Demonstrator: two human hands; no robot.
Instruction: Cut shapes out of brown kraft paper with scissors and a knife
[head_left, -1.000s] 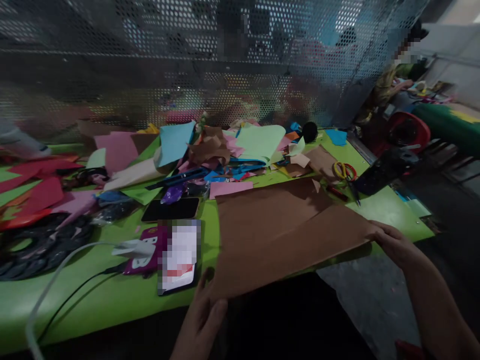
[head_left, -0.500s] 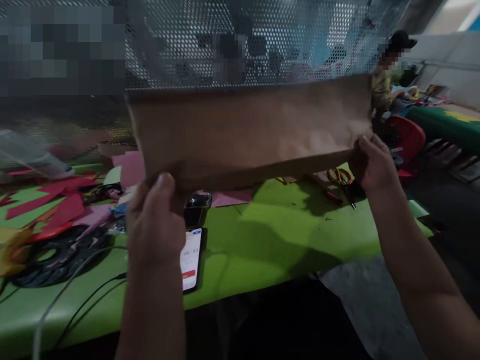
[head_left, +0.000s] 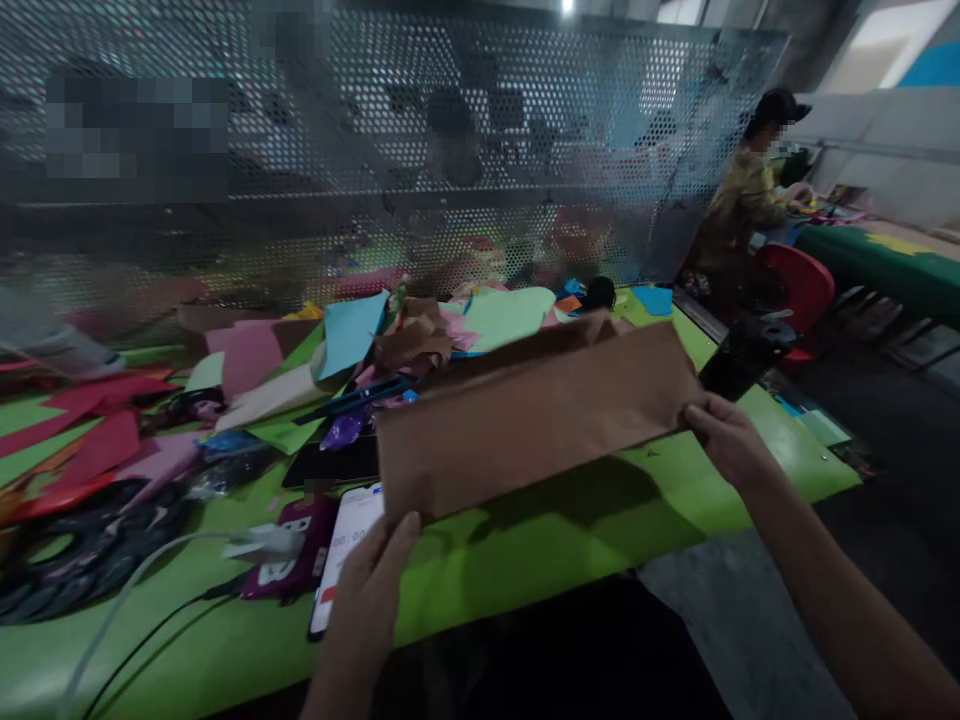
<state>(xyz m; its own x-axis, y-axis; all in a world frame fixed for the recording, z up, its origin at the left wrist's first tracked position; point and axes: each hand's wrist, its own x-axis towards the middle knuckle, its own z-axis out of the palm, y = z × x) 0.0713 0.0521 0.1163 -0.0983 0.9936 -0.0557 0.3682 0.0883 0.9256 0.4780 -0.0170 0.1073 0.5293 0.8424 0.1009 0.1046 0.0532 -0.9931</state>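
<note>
Brown paper (head_left: 525, 430) is held at a tilt just above the near middle of the worktop (head_left: 480, 590), its far part bending up as a flap behind the long, lightly creased near face. Both hands are closed on it: the left hand (head_left: 371, 575) pinches its near left corner, thumb on top, and the right hand (head_left: 724, 435) grips its right end. Beside and partly behind the left hand lies a lit phone (head_left: 351, 535), its white screen showing zeros in timer-like digits, the remaining figures covered; no brand can be read. Left of it sits a maroon power block (head_left: 309, 565) with a white plug (head_left: 274, 543) in it. A crinkled clear bag (head_left: 236, 470) lies farther left, its dark contents too blurred to name, near a glossy purple packet (head_left: 345, 430). Right of the paper stands a black cylindrical container (head_left: 750, 350), its inside hidden. Loose sheets pile along the far side: a smooth light blue sheet (head_left: 352, 335), a curling mint sheet (head_left: 510, 318) and, at left, angular red pieces (head_left: 97, 405). Behind rises a perforated metal panel (head_left: 480, 140). At far right, a person in a dark cap (head_left: 780, 105) works near a red chair (head_left: 806, 285).
</note>
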